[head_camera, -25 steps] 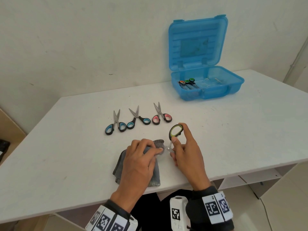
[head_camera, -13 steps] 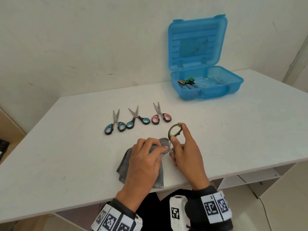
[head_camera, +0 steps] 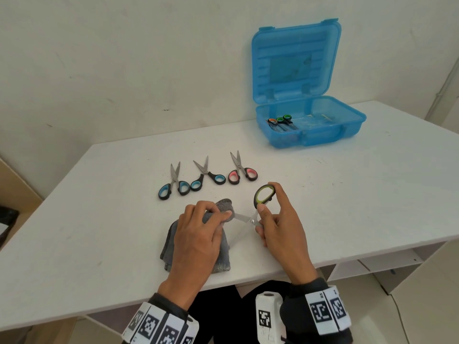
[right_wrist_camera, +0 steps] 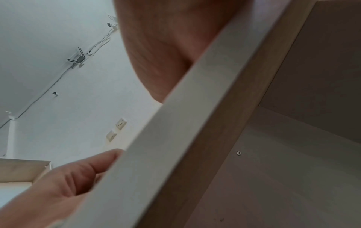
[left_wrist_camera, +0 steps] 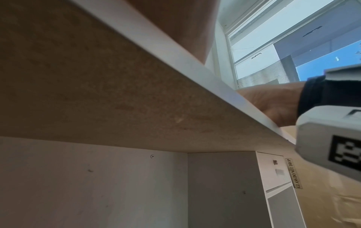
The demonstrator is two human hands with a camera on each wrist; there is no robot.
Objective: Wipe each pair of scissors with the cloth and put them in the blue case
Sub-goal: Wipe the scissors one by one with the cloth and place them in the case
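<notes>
In the head view my right hand (head_camera: 272, 214) grips the yellow-green-handled scissors (head_camera: 263, 194) by their handles, blades spread toward the left. My left hand (head_camera: 201, 227) pinches the grey cloth (head_camera: 224, 206) around the tip of one blade. Two blue-handled pairs (head_camera: 173, 186) (head_camera: 207, 178) and one pink-handled pair (head_camera: 242, 173) lie in a row on the white table (head_camera: 347, 194) behind the hands. The open blue case (head_camera: 310, 125) stands at the back right with orange- and green-handled scissors (head_camera: 280, 121) inside. Both wrist views show only the table's edge and underside.
The table's front edge runs just under my wrists. A wall rises close behind the table. A shelf unit (head_camera: 387, 261) sits below the table on the right. Cardboard (head_camera: 15, 192) leans at the far left.
The scissor blades have spread open and my left hand has slid the cloth leftward along one blade toward its tip. My right hand keeps hold of the handles.
</notes>
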